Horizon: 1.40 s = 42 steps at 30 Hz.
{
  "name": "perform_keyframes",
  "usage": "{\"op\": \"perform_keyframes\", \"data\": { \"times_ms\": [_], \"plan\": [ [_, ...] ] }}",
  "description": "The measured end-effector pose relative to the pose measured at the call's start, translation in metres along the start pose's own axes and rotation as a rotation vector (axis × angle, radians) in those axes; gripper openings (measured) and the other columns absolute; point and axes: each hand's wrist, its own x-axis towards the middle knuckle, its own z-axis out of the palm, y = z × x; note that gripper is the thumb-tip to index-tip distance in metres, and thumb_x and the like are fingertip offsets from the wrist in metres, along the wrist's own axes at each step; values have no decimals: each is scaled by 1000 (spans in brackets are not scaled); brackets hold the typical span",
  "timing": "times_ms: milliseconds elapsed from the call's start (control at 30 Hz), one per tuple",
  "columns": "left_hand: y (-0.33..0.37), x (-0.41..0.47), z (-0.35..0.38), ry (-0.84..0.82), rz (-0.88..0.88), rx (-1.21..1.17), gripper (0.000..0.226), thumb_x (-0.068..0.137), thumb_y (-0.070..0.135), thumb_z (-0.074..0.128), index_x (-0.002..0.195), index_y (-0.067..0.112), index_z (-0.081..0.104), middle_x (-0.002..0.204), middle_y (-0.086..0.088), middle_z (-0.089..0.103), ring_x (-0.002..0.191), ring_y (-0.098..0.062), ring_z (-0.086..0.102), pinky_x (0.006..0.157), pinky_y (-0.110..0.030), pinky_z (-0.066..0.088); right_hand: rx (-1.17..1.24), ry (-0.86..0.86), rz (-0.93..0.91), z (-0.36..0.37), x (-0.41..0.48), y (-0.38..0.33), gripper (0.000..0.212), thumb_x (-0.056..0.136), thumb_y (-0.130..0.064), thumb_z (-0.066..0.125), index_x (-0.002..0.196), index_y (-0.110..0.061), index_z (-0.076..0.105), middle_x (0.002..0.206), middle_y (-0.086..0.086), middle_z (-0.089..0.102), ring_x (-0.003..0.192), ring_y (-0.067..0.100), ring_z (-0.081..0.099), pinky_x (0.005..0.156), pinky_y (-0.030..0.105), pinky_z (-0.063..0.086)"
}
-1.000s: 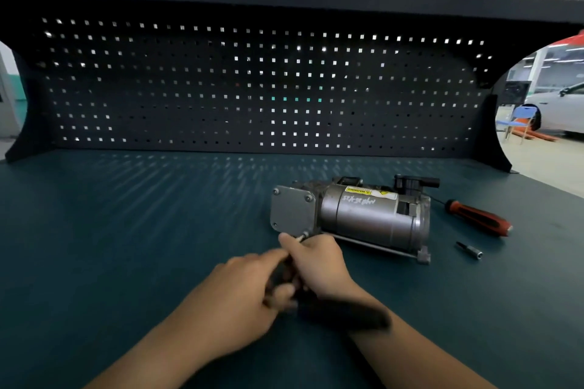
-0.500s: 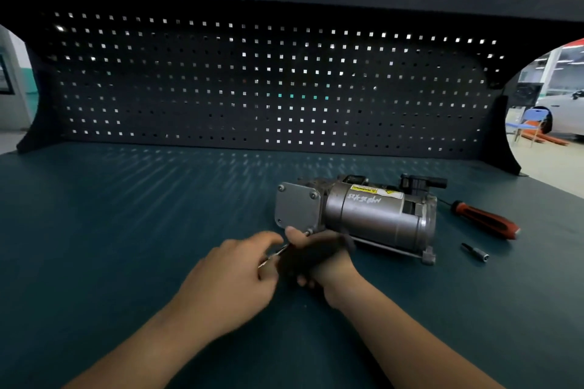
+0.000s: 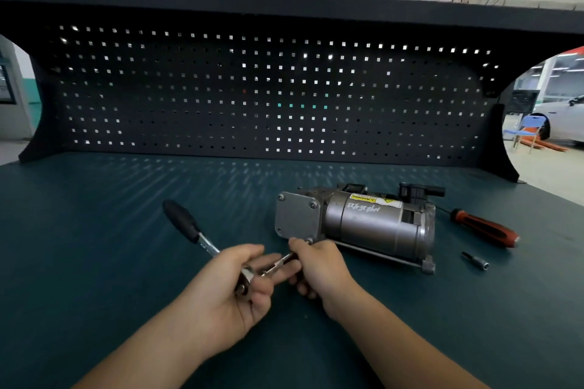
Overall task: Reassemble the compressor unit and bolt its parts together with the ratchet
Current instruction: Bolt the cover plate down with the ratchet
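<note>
Head view: your left hand (image 3: 227,290) grips the head of the ratchet (image 3: 189,230); your right hand (image 3: 319,268) pinches its extension bar (image 3: 278,263) at the near-left corner of the compressor unit (image 3: 369,224), right of centre on the bench (image 3: 94,262).

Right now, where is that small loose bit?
In the head view the bit lies on the bench, right side, just in front of the screwdriver and right of the compressor.

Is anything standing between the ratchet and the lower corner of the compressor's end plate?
Nothing visible does. The right hand holds the ratchet at that corner of the compressor and hides its tip.
</note>
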Motion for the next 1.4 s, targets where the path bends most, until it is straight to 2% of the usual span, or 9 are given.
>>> {"op": "perform_keyframes", "data": {
  "times_ms": [133,267,567,733,900,1000,1200,1267,1400],
  "plan": [
    [-6,-1,-2,71,405,857,15,92,13,50,86,15,63,62,7,69,31,-11,40,36,-20,32,-11,4,-5,0,2,2,47,94,-32,48,54,-9,53,36,0,49,25,9,38,30,15,24],
    [-20,1,-11,25,794,1504,11,85,24,55,90,30,61,65,19,61,68,-7,60,62,-22,43,-73,47,-27,0,7,4,46,93,-28,54,51,-11,47,27,-6,41,23,4,36,34,17,28],
    [-4,1,3,68,15,-12,23,93,19,47,94,1,60,77,-21,71,26,-6,39,28,-10,32,4,0,40,-1,3,-1,45,97,-29,44,56,-11,46,34,-2,44,23,6,34,31,12,21],
    [-6,6,-6,165,370,727,16,91,3,47,96,14,56,70,-7,72,29,-11,38,32,-19,30,-24,-58,15,-1,1,0,48,98,-30,41,57,-7,51,31,-3,46,23,7,35,29,15,23],
    [-15,5,-20,218,906,1782,26,84,28,47,106,39,38,92,12,64,84,-14,60,71,-31,48,25,-45,-2,-5,1,1,44,95,-28,50,57,-8,51,33,-3,48,24,6,37,29,14,25],
    [-17,4,-13,150,839,1474,17,85,26,55,101,32,50,78,17,66,71,-2,60,63,-22,47,64,14,-14,-3,1,2,43,94,-22,51,53,-8,51,32,-3,45,23,7,35,30,14,23],
    [-3,4,0,57,23,-51,13,90,12,49,88,3,58,73,-20,70,25,-5,32,30,-7,25,79,17,44,-2,1,-2,43,95,-25,49,54,-10,50,31,-4,43,24,7,33,30,13,21],
    [0,5,-2,45,39,-24,15,90,10,45,89,1,57,68,-20,68,24,-5,28,30,-6,20,89,-12,53,-2,1,-2,42,95,-25,48,56,-10,51,34,-4,47,25,7,35,30,13,22],
    [-1,5,-6,156,392,753,17,92,4,47,102,8,60,71,-12,71,29,-11,36,32,-17,27,58,-36,31,-1,1,0,39,97,-25,43,64,-8,54,37,-3,51,26,7,38,30,15,24]
  ]
}}
